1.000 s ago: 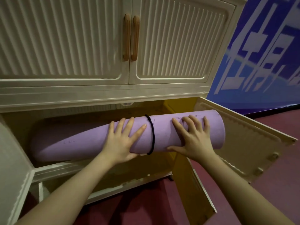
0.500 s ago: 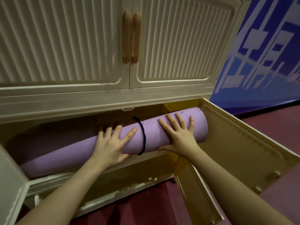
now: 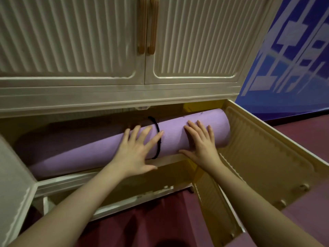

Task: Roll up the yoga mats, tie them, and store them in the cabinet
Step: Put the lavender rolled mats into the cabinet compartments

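Hands press flat on a rolled purple yoga mat (image 3: 85,152) that lies lengthwise in the open lower compartment of a cream cabinet (image 3: 115,94). The left hand (image 3: 136,151) rests on the roll near its middle, fingers straight and spread, thumb low toward the compartment's front edge; its grip is apart, nothing pinched. The right hand (image 3: 200,142) lies on the roll nearer the right end, fingers likewise straight and splayed, thumb stretched along the underside of the mat; its grip is apart too. Between the two hands a black tie (image 3: 157,138) circles the roll, just beside the left index finger. The mat's left part sits deep in shadow under the cabinet's ledge, while its right end reaches close to the swung-open right door (image 3: 263,157), whose ribbed inner face is turned up toward the camera. Above the compartment, two ribbed upper doors are closed, their wooden handles (image 3: 147,27) side by side. A blue wall panel (image 3: 292,56) with white shapes stands at the right, and dark red floor (image 3: 156,218) shows below the cabinet.
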`<state>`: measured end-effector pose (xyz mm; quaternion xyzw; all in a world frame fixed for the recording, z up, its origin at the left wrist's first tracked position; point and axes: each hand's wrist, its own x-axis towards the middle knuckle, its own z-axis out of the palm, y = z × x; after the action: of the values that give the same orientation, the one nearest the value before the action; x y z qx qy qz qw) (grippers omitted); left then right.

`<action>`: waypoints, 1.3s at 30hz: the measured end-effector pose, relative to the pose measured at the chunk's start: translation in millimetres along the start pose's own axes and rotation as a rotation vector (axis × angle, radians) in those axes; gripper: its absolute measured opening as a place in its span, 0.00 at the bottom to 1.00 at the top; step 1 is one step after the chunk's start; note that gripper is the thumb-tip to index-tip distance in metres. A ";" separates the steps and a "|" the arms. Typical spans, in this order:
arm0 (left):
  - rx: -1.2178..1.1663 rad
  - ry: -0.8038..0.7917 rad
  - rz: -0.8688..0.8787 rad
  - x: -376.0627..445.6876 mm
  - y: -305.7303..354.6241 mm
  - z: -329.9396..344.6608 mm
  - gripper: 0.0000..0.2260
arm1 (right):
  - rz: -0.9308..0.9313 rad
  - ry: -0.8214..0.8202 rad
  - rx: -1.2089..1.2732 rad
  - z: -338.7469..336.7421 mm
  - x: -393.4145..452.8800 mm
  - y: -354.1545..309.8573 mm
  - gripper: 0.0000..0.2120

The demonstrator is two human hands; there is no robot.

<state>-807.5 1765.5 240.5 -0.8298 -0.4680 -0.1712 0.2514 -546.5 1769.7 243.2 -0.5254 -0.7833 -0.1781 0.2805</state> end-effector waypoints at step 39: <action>-0.079 -0.283 -0.211 43.4 41.8 38.4 0.37 | 0.282 -0.166 0.004 57.9 -2.1 23.1 0.29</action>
<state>-747.7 1799.4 221.0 -0.8011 -0.5761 -0.0965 0.1307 -539.2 1810.2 196.4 -0.6425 -0.7226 -0.0915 0.2380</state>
